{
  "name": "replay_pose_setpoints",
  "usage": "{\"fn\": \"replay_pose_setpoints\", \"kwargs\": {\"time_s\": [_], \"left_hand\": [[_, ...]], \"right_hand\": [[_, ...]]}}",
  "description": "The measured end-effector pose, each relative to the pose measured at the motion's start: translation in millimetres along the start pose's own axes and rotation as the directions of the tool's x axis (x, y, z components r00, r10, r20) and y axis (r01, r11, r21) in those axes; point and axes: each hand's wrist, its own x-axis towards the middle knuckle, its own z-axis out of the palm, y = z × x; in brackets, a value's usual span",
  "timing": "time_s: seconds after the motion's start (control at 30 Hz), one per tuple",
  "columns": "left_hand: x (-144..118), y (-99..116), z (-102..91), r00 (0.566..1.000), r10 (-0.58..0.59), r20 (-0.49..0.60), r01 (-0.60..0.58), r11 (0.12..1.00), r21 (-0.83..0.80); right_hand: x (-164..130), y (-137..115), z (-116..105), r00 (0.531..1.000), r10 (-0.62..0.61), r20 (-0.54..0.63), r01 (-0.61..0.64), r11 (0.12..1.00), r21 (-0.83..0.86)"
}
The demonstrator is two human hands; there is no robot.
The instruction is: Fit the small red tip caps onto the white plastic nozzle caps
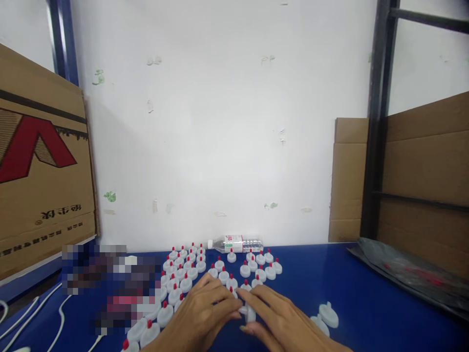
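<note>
Near the front of the blue table, a white plastic cap with a narrow spout (pixel 250 314) is held between my two hands. The right hand (pixel 276 310) grips its round body between fingers and thumb. Fingertips of my left hand (pixel 208 308) close at the spout end; whether they pinch a small red tip there is hidden. Many white caps with red tips (pixel 186 282) stand upright beyond and left of my hands, some partly covered by them. To the right lie white caps without red tips (pixel 329 314).
A clear plastic bottle (pixel 236 243) lies on its side against the white wall. On the right rests a grey plastic bag (pixel 414 278) with red things inside. White cables (pixel 60 318) and a pixelated area occupy the left. Cardboard (pixel 44 146) flanks the blue table (pixel 351 283).
</note>
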Motion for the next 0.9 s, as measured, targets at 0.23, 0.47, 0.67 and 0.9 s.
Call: {"fn": "replay_pose_setpoints", "kwargs": {"time_s": [0.23,0.47,0.67,0.9], "left_hand": [[-1,-3,12.9,0.996,-0.093,-0.007,0.093,0.995,0.016],[3,11,4.4,0.966,-0.242,0.092,0.258,0.927,-0.272],[5,19,-1.0,0.936,-0.315,0.158,0.349,0.891,-0.292],[6,-8,-15.9,0.897,-0.413,0.159,0.42,0.907,-0.01]], "right_hand": [[-1,3,4,0.995,-0.024,-0.096,0.026,1.0,0.018],[0,1,3,0.996,-0.039,-0.082,0.046,0.996,0.083],[0,0,2,0.999,-0.031,-0.021,0.033,0.996,0.077],[5,-5,-10,0.997,0.064,0.046,-0.067,0.995,0.077]]}}
